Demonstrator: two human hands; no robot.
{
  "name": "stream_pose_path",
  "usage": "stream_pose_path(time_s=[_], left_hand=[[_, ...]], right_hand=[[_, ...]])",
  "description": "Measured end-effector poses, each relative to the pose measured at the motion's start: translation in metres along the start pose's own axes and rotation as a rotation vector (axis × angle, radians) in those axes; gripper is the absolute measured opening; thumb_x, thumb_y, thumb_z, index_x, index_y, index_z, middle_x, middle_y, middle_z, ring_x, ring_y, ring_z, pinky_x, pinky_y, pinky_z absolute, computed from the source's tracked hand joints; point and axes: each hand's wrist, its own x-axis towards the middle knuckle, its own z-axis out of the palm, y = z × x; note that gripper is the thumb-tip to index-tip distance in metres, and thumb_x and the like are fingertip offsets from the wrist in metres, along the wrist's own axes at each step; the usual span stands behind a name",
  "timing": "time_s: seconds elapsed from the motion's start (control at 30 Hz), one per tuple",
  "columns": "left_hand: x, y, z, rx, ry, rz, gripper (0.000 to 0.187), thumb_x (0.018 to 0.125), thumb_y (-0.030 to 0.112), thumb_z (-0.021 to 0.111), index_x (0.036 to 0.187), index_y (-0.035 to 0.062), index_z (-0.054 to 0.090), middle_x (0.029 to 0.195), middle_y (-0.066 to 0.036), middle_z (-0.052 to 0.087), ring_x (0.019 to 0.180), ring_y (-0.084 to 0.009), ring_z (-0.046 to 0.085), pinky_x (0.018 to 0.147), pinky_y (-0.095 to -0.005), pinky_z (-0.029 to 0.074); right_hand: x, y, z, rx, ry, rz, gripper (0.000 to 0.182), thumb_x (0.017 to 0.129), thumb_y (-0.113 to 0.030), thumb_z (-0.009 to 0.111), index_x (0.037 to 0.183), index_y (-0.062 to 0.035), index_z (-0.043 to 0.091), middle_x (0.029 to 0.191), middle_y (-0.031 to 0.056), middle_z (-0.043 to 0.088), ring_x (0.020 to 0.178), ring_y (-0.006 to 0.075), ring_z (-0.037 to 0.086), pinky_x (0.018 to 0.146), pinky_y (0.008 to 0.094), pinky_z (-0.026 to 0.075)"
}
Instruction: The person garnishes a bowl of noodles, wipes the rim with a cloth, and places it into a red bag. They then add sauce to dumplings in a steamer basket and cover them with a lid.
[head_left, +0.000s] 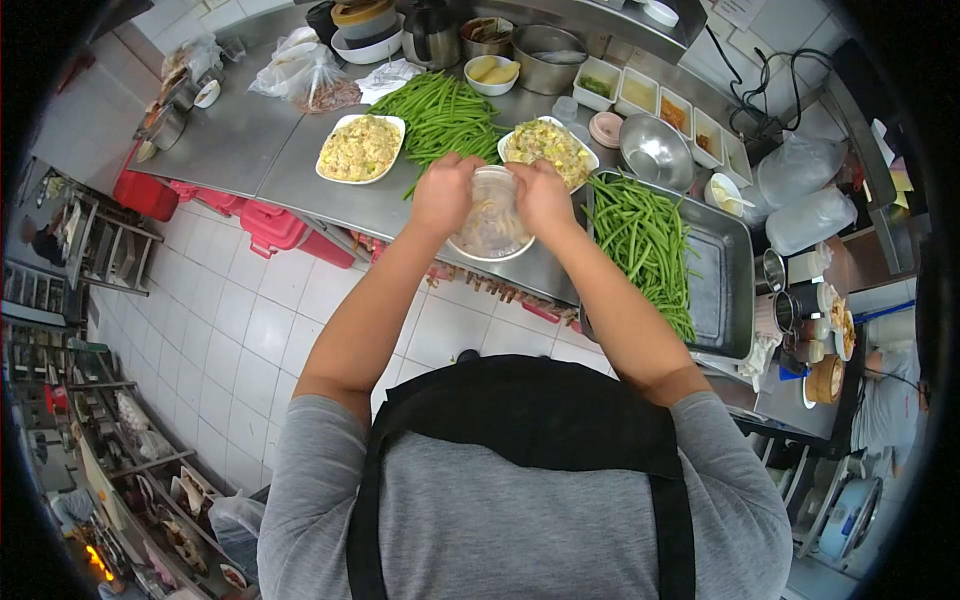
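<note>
Clear tub [492, 215] gripped by both hands, near counter edge [400, 222]

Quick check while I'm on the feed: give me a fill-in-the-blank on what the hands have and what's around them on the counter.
1. Both the left hand and right hand grip one clear ____.
2. The metal tray on the right contains green ____.
3. Loose green beans lie between two white ____ of rice.
4. The floor below the counter is covered in white ____.

Missing words: container; beans; plates; tiles
</note>
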Motion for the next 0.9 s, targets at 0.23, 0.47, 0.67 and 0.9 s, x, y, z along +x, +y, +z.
stream_pose_path(time_s=[0.23,0.47,0.67,0.9], left_hand=[[-0.001,-0.002,0.001,-0.021,-0.015,-0.004,0.014,0.079,0.004,0.053,0.088,0.0060,0.063,0.083,-0.015,0.058,0.077,-0.0334,0.058,0.068,-0.0416,0.047],[-0.008,0.001,0.002,-0.084,-0.048,-0.011,0.012,0.078,0.004,0.052,0.087,0.0056,0.061,0.082,-0.016,0.056,0.077,-0.0335,0.057,0.069,-0.0414,0.047],[-0.008,0.003,-0.001,0.000,-0.135,-0.070,0.012,0.080,0.009,0.051,0.087,0.0079,0.061,0.085,-0.016,0.058,0.073,-0.0333,0.060,0.064,-0.0422,0.048],[-0.012,0.004,-0.003,-0.010,-0.185,-0.152,0.016,0.084,0.016,0.051,0.085,0.0040,0.062,0.085,-0.016,0.061,0.077,-0.0343,0.059,0.068,-0.0425,0.048]], right_hand=[[0.004,0.010,-0.004,0.152,-0.111,-0.123,0.019,0.081,-0.010,0.052,0.095,-0.0089,0.065,0.087,0.0147,0.055,0.080,0.0332,0.057,0.071,0.0405,0.046],[0.002,0.014,0.000,0.317,-0.170,-0.105,0.017,0.081,-0.009,0.054,0.095,-0.0063,0.063,0.085,0.0146,0.053,0.080,0.0326,0.055,0.071,0.0382,0.045],[-0.006,0.001,-0.007,0.103,-0.169,-0.055,0.017,0.083,-0.012,0.052,0.095,-0.0094,0.063,0.088,0.0143,0.055,0.077,0.0335,0.057,0.070,0.0406,0.046],[-0.003,0.007,-0.010,0.046,-0.259,-0.049,0.019,0.084,-0.017,0.052,0.098,-0.0098,0.063,0.091,0.0147,0.056,0.076,0.0335,0.057,0.070,0.0412,0.046]])
